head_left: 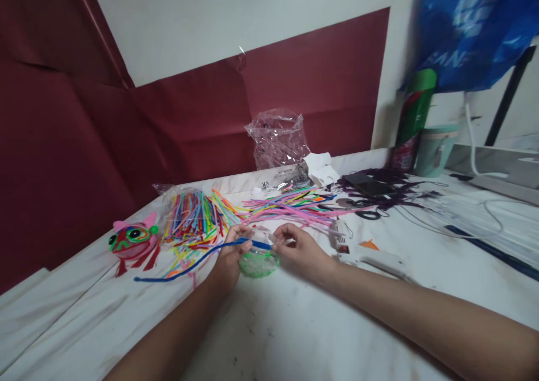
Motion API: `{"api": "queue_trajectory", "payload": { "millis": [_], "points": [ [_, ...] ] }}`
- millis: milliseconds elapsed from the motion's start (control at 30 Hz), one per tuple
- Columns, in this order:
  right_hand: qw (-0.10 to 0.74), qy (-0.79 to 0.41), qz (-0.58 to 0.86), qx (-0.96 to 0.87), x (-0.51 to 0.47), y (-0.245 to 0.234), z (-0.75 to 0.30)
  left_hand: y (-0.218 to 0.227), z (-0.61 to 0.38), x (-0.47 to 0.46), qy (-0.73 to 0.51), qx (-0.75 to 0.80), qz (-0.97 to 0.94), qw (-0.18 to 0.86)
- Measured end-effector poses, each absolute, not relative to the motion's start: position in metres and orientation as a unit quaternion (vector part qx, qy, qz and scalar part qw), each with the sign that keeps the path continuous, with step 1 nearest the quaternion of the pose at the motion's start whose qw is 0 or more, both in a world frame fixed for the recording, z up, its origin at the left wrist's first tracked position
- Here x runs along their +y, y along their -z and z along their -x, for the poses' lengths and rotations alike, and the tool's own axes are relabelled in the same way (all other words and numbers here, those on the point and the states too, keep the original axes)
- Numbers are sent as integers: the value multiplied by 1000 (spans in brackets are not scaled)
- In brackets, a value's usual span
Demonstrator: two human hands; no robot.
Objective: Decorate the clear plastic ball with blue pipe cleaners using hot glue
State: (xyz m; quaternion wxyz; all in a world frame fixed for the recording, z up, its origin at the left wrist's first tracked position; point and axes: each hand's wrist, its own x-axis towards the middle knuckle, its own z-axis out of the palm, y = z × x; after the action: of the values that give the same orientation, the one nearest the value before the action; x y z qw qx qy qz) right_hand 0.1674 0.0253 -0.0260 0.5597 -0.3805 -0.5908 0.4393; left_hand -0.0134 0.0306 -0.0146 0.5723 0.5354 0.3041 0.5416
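My left hand (229,260) is closed in a pinch on a blue pipe cleaner (185,264) that trails left across the white table (295,330). My right hand (300,249) pinches the same blue pipe cleaner's right end over a clear ball (259,260) wrapped in green pipe cleaner. The ball sits between both hands on the table.
A pile of coloured pipe cleaners (197,218) and another spread (295,204) lie behind the hands. A red pipe-cleaner creature (133,241) sits at left. A white glue gun (362,254) lies right of my hand. A phone (368,184), crumpled plastic bag (278,139) and teal cup (433,150) stand further back.
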Motion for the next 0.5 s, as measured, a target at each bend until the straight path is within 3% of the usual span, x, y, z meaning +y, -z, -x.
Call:
{"api": "queue_trajectory", "payload": {
  "millis": [500],
  "points": [
    [534,-527,344,-564,30,26,-171,18,19,40,-538,246,-488,642]
  ]
}}
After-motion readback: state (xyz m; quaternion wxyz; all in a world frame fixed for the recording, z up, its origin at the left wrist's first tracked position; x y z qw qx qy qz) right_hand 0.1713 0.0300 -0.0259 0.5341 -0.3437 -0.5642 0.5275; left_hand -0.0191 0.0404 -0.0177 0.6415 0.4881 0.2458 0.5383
